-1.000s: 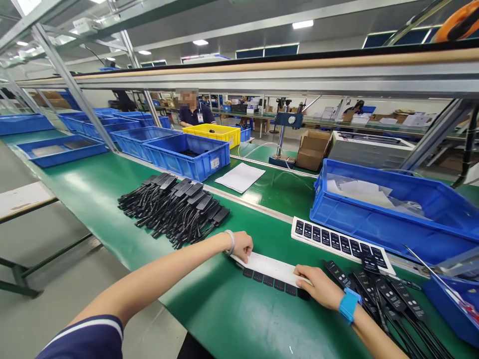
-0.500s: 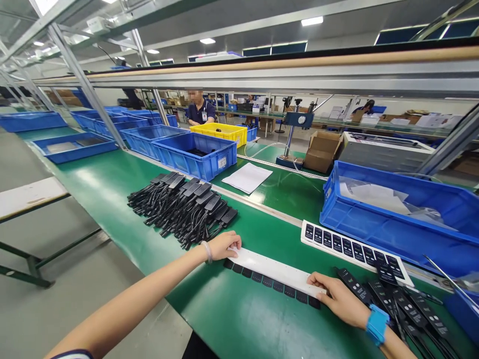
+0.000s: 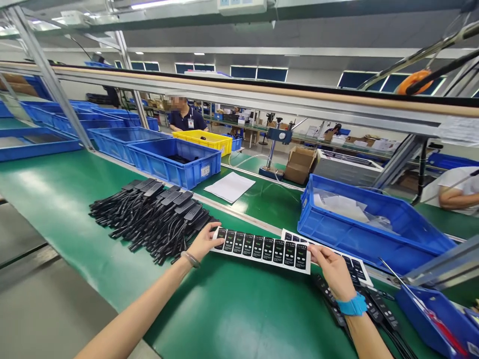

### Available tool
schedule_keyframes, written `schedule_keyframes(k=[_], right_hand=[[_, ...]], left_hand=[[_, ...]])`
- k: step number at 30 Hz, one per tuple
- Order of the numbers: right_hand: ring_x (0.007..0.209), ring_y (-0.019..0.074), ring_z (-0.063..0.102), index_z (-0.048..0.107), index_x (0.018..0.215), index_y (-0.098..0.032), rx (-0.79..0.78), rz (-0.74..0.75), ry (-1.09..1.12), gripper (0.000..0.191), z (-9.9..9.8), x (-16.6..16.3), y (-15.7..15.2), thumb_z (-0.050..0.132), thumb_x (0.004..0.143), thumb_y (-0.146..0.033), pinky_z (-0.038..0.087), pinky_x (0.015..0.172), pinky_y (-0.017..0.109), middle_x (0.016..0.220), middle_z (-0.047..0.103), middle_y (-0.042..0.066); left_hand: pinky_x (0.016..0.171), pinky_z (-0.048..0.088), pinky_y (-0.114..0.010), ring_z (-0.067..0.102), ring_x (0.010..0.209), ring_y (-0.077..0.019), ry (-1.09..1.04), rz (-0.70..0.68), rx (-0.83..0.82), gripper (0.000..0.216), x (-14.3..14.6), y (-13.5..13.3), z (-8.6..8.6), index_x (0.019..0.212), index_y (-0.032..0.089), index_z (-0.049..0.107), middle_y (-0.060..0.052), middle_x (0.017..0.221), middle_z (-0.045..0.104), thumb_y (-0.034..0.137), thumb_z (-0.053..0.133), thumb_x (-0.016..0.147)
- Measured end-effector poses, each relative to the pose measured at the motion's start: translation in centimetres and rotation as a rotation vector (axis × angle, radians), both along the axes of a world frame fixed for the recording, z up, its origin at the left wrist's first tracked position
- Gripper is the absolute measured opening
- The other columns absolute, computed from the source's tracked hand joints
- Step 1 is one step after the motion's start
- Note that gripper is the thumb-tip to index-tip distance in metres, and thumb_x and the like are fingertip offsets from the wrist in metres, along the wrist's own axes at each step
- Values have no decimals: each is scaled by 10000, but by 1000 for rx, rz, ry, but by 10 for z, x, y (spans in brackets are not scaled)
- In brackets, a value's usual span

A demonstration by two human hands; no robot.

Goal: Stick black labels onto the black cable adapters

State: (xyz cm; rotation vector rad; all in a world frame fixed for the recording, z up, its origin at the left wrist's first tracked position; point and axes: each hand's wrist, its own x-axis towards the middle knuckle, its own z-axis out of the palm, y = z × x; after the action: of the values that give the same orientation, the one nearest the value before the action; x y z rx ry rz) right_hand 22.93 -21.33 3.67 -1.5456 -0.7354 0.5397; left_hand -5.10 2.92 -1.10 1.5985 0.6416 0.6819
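A white-backed label sheet point(image 3: 258, 248) with a row of black labels is stretched between my hands above the green bench. My left hand point(image 3: 205, 243) pinches its left end. On the right end, my right hand point(image 3: 331, 267) grips the edge between thumb and fingers. Behind the right hand, partly hidden, lies another label sheet point(image 3: 361, 270) with black labels. Below and right of that hand are several black cabled devices point(image 3: 381, 310). A pile of black cabled devices point(image 3: 153, 214) lies beyond my left hand.
A large blue bin point(image 3: 374, 244) holding plastic bags stands at the right. Further back are a blue bin point(image 3: 172, 167), a yellow bin point(image 3: 220, 144) and white paper point(image 3: 230, 187). A small blue tray point(image 3: 430, 319) holds tools. Another person point(image 3: 187, 117) is across the line.
The label sheet has been raised from the bench and tilted up, so its printed labels now face me. Both hands moved with it, and the camera view has shifted right.
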Motion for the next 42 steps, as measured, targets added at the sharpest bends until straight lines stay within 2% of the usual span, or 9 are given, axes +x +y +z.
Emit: schedule_keyframes(k=[8, 13, 19, 27, 31, 34, 37, 40, 42], right_hand=[[884, 261, 582, 693, 689, -185, 111, -322, -239, 379, 0, 23, 22, 776, 532, -520, 469, 780, 397, 957, 649, 81], [658, 177, 529, 650, 758, -232, 430, -661, 33, 262, 31, 27, 40, 748, 609, -424, 459, 743, 399, 707, 558, -24], [624, 144, 517, 619, 726, -225, 597, -471, 176, 235, 54, -2, 69, 767, 607, -364, 440, 614, 324, 691, 552, -30], [651, 100, 523, 625, 871, -228, 382, -148, 223, 268, 25, -39, 88, 723, 721, -427, 448, 635, 233, 751, 568, -41], [664, 111, 525, 617, 882, -240, 326, -85, 202, 261, 21, -48, 86, 698, 747, -448, 457, 632, 235, 791, 569, -27], [652, 115, 515, 613, 884, -246, 273, -18, 199, 254, 19, -57, 86, 678, 766, -462, 450, 607, 235, 796, 561, -22], [631, 110, 479, 611, 897, -251, 223, 53, 199, 243, 12, -67, 89, 663, 786, -462, 429, 581, 229, 759, 534, -29], [629, 111, 446, 608, 907, -254, 185, 97, 198, 221, 4, -71, 90, 649, 808, -447, 408, 569, 230, 736, 500, -34], [639, 112, 438, 607, 894, -251, 166, 120, 197, 201, 0, -72, 90, 636, 824, -437, 401, 576, 229, 734, 489, -33]], left_hand=[[714, 544, -343, 684, 792, -207, 166, 173, 178, 614, 45, 16, 4, 1254, 142, 329, -63, 876, 689, 200, 656, 737], [948, 434, -410, 522, 1150, -259, 447, 402, 507, 601, 46, 25, 24, 1318, 194, 349, -124, 1211, 548, 199, 638, 791], [853, 445, -464, 513, 1040, -354, 892, 471, 670, 302, 21, 15, 32, 953, 81, 628, -178, 1002, 551, 106, 729, 671], [764, 462, -366, 538, 947, -290, 1000, 438, 762, 375, 12, 11, 22, 1149, 185, 589, -123, 944, 573, 118, 603, 781], [688, 476, -324, 579, 845, -238, 885, 464, 758, 400, 6, 10, 32, 1228, 160, 508, -114, 1011, 535, 284, 538, 849], [629, 472, -267, 578, 760, -170, 499, 396, 555, 346, 11, -6, 42, 1136, 199, 524, -63, 980, 540, 374, 553, 838], [462, 387, -204, 487, 537, -84, 69, 153, -22, 375, 25, -30, 45, 1011, 213, 480, -2, 839, 571, 414, 664, 754], [333, 196, -170, 316, 359, -30, -39, -28, -496, 476, 39, -50, 37, 898, 200, 447, 42, 633, 551, 596, 639, 719], [307, 103, -174, 238, 306, -18, -42, -51, -646, 521, 46, -57, 28, 754, 188, 441, 61, 493, 485, 698, 547, 728]])
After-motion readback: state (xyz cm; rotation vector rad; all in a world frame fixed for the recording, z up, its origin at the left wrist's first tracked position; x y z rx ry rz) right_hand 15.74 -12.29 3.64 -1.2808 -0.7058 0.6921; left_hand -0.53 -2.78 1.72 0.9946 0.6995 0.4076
